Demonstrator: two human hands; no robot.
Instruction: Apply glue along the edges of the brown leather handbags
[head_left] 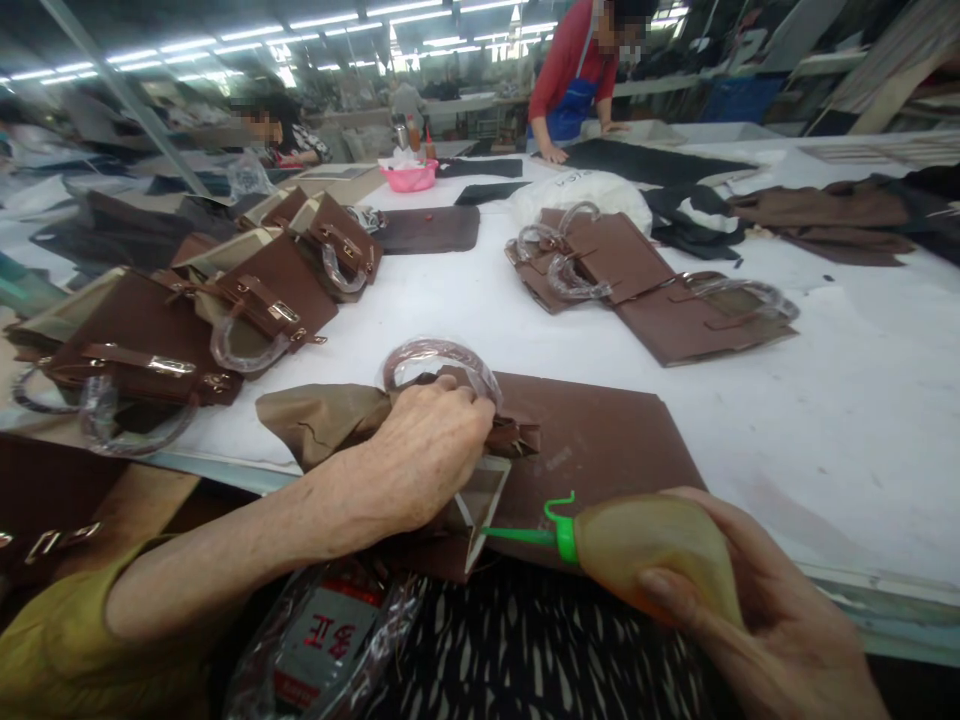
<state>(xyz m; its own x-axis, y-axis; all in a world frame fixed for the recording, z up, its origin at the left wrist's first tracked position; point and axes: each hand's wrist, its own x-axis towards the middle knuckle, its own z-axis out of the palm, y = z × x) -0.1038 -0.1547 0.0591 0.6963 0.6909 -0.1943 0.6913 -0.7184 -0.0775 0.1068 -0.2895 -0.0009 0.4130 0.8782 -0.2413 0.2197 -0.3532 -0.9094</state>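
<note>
On my feed, my right fingers hold an amber plastic squeeze bottle, green nozzle at a brown leather-look bag on the white desk; left fingers grip that bag. Its edge seems unfinished; brown handbags leftward look further along.

My white table, the brown bag across its near edge before me, more brown bags on my left, 1 pink basin farther back, black material beyond.
</note>
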